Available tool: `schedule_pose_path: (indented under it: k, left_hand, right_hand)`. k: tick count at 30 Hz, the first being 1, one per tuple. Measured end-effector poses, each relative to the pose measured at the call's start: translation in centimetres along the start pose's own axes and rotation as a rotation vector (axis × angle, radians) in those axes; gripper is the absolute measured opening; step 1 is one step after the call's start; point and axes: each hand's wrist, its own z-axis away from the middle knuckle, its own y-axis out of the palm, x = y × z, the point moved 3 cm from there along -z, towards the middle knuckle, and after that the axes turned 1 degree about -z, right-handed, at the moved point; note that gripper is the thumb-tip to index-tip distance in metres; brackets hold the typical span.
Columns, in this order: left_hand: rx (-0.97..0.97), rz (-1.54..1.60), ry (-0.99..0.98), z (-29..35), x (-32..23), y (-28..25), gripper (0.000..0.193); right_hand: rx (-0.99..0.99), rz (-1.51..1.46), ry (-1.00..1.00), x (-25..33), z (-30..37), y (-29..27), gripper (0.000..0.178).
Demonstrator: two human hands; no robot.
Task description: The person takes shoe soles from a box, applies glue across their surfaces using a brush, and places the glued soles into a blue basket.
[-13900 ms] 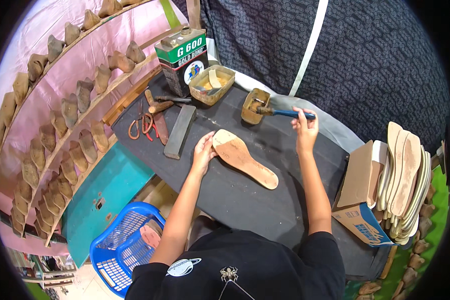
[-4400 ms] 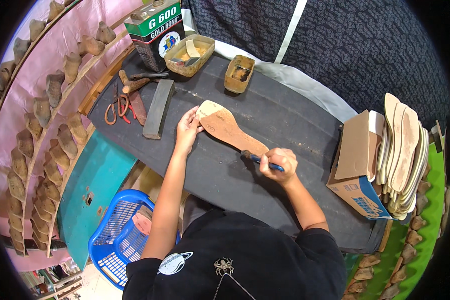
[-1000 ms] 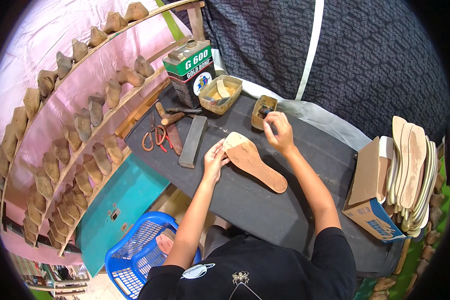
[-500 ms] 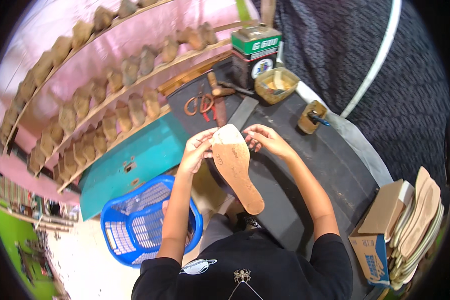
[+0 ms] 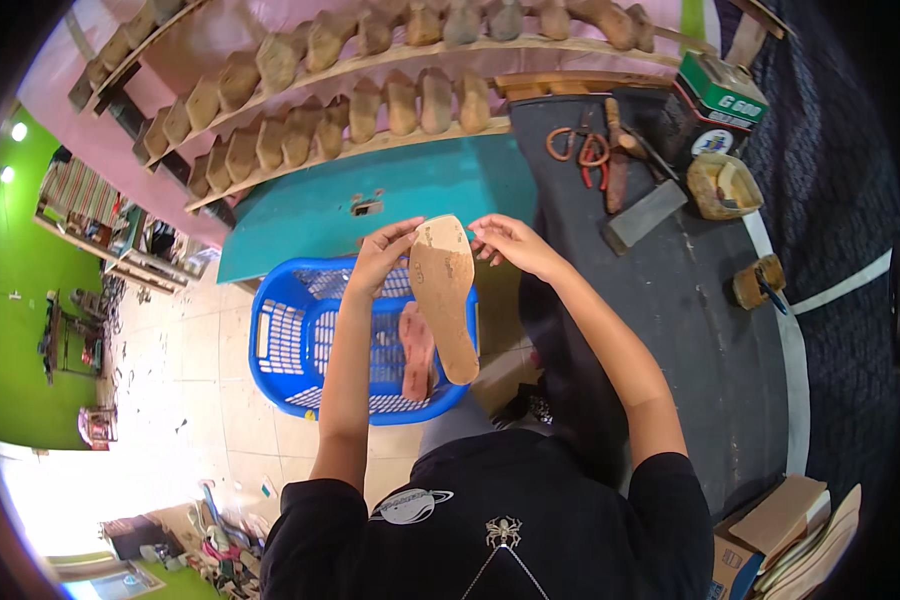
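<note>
A tan shoe insole (image 5: 442, 290), shaped like a sole with a paler forefoot end and small dark handwritten marks, is held up in front of me, narrow end downward. My left hand (image 5: 378, 262) grips its upper left edge between thumb and fingers. At the upper right edge, my right hand (image 5: 510, 245) has its fingers curled in, the tips close against the insole; whatever they pinch is too small to make out. Below, reddish-brown sole pieces (image 5: 417, 350) lie in a blue plastic basket (image 5: 280, 345), partly hidden by the held insole.
To the right, a dark-covered table (image 5: 660, 330) carries pliers (image 5: 592, 160), a grey block (image 5: 645, 217), a tin can (image 5: 715, 100) and two glue-stained containers. Wooden shoe lasts (image 5: 400, 105) line shelves behind a teal panel (image 5: 300, 225). A cardboard box (image 5: 770, 520) sits at the lower right.
My view has turned left, so the basket's contents now show. Both hands have carried the insole left, over the basket, and my right fingertips are nearer its edge.
</note>
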Motion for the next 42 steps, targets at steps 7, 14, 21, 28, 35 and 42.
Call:
schedule_pose_path:
  k: [7, 14, 21, 28, 35, 42]
  left_hand:
    - [-0.013, -0.033, -0.227, 0.4, 10.5, -6.8, 0.031]
    - [-0.169, -0.023, -0.442, 0.7, 21.5, -10.0, 0.024]
    - [-0.131, -0.104, -0.426, 0.4, 25.3, -10.4, 0.024]
    - [-0.085, -0.148, -0.453, -0.7, 27.8, -10.6, 0.023]
    - [-0.098, -0.372, -0.263, -1.0, 32.3, -12.8, 0.027]
    - [-0.079, -0.729, -0.235, -1.1, 31.2, -11.0, 0.023]
  right_hand:
    - [-0.043, -0.009, 0.244, -10.0, -3.2, 5.2, 0.030]
    - [-0.232, -0.165, 0.478, -21.3, -0.9, 9.5, 0.027]
    - [-0.324, -0.250, 0.574, -25.6, 1.7, 12.4, 0.025]
    - [-0.387, -0.285, 0.621, -27.1, 2.9, 13.5, 0.023]
    - [-0.408, -0.348, 0.573, -26.0, 3.2, 13.7, 0.023]
    - [-0.449, -0.359, 0.588, -27.1, 4.8, 13.4, 0.025]
